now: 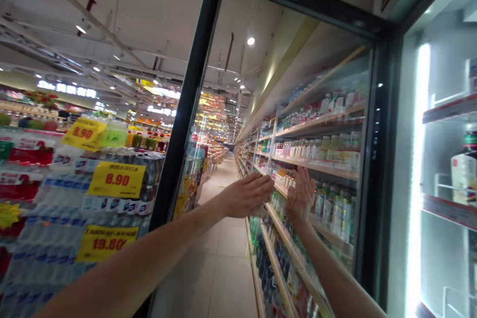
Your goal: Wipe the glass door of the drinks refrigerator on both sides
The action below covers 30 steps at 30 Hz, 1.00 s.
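Observation:
My left hand [248, 195] reaches forward over the glass door [238, 84], fingers stretched out and close together, palm turned down. A pale blur shows under its fingers; I cannot make out whether it is an object or a reflection. My right hand [300, 193] is raised just to the right, fingers extended upward and apart from the left hand. Both hands are near the pane, but I cannot tell whether they touch it. The door stands swung open, with a dark frame [186, 99]. Shelves of bottles [335, 208] appear in the pane behind my hands.
To the right is the lit cooler interior [413, 169], with a bottle [464, 169] on its shelf. Stacked bottle packs [55, 208] with yellow price signs [117, 180] stand on the left. A tiled aisle floor [227, 248] runs ahead.

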Available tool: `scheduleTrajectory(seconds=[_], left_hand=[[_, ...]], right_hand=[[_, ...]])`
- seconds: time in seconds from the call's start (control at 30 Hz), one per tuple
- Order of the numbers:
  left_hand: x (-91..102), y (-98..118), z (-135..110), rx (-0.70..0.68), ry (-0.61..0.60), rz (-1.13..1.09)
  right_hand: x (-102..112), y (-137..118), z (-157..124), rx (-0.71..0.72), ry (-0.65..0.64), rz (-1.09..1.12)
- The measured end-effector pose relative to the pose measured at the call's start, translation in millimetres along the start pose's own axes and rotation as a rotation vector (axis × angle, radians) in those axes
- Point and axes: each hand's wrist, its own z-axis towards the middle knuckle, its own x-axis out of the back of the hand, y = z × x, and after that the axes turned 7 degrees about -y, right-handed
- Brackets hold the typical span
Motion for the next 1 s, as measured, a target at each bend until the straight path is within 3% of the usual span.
scheduleTrajectory(seconds=[0.17, 0.2, 0.33, 0.37, 0.4, 0.5, 0.57, 0.73, 0.9, 0.93, 1.0], left_hand=[[8.0, -17, -8, 0.440, 0.095, 0.038], [8.2, -15, -11, 0.419, 0.085, 0.034], [8.0, -4, -28, 0.014, -0.026, -0.017], [9.8, -6, -33, 0.020, -0.024, -0.014], [12.4, -11, -37, 0.108, 0.000, 0.000], [20.9, -28, -48, 0.553, 0.137, 0.061], [21.5, -27, -56, 0.650, 0.164, 0.068], [10.7, 1, -76, 0.274, 0.009, 0.004], [12.2, -4, -89, 0.626, 0.135, 0.093], [11.7, -2, -92, 0.601, 0.128, 0.089], [8.7, 8, -97, 0.416, 0.061, 0.052]], right_hand=[[1, -1, 0, -0.018, -0.006, 0.002], [1, -1, 0, -0.019, -0.007, 0.005], [1, 0, 0, -0.020, -0.027, -0.002], [1, 0, 0, -0.024, -0.033, -0.012], [1, 0, 0, -0.026, -0.033, -0.019], [1, 0, 0, -0.026, -0.011, -0.024], [1, -1, 1, -0.031, -0.009, -0.022], [1, -3, 2, -0.042, -0.029, -0.040], [0, -4, 2, -0.042, -0.026, -0.049], [0, -4, 2, -0.043, -0.024, -0.050], [-1, -5, 2, -0.049, -0.020, -0.050]])
